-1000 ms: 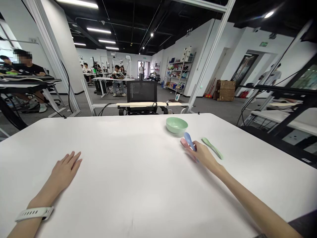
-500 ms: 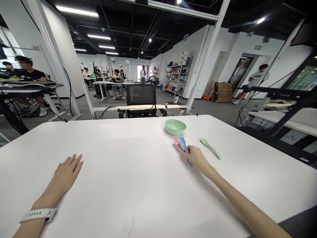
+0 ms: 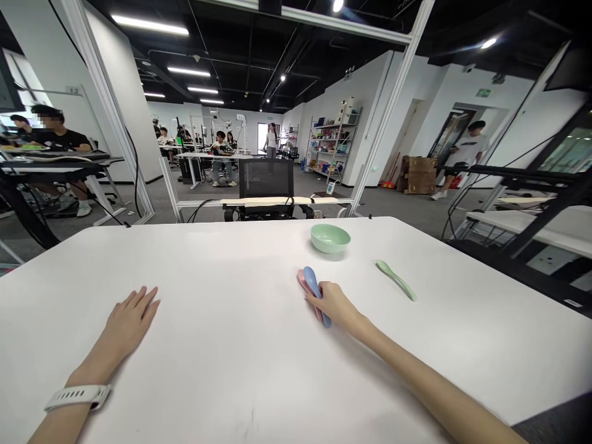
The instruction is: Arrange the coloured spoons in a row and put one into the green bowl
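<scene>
My right hand (image 3: 337, 304) grips two spoons together near the middle of the white table (image 3: 240, 357): a blue spoon (image 3: 313, 283) lying over a pink spoon (image 3: 304, 280), their bowls pointing away from me. A mint green bowl (image 3: 330, 238) sits beyond them toward the far edge. A green spoon (image 3: 396, 279) lies on the table to the right of my hand. My left hand (image 3: 128, 322) rests flat on the table at the left, fingers stretched out, holding nothing, with a white watch (image 3: 78, 396) on the wrist.
A black monitor and chair (image 3: 266, 185) stand just past the far table edge. White frame posts (image 3: 106, 111) rise behind the table. People sit at desks at the back left, and a person walks at the right. Black racks (image 3: 531, 185) stand to the right.
My right hand has carried the blue and pink spoons leftward and nearer to me, away from the bowl and the green spoon. My left hand has stayed flat.
</scene>
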The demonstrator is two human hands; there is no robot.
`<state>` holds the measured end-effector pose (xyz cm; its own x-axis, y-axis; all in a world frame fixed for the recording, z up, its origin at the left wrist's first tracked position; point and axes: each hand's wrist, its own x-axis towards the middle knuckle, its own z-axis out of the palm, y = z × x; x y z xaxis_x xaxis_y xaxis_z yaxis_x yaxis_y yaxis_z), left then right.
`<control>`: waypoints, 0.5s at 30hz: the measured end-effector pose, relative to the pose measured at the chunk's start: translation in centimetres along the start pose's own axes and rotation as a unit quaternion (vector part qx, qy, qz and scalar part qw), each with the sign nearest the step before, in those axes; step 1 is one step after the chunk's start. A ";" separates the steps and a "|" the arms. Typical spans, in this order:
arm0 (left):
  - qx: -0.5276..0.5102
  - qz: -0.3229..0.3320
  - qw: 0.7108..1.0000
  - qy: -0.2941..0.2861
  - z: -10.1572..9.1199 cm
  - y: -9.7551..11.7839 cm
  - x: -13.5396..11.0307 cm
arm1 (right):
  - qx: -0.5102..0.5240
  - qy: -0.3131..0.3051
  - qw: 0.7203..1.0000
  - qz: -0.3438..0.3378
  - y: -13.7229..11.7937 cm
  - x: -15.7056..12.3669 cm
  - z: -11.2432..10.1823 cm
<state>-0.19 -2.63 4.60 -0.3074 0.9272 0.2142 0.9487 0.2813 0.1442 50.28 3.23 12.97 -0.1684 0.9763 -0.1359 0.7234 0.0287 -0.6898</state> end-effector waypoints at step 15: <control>0.005 0.009 1.000 0.008 0.2 -0.1 0.1 | -0.013 -0.009 1.000 -0.010 -0.2 0.0 -0.1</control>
<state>-0.34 -2.55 4.44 -0.2911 0.9283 0.2314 0.9548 0.2668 0.1310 50.18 3.24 13.15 -0.1957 0.9713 -0.1354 0.7364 0.0544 -0.6744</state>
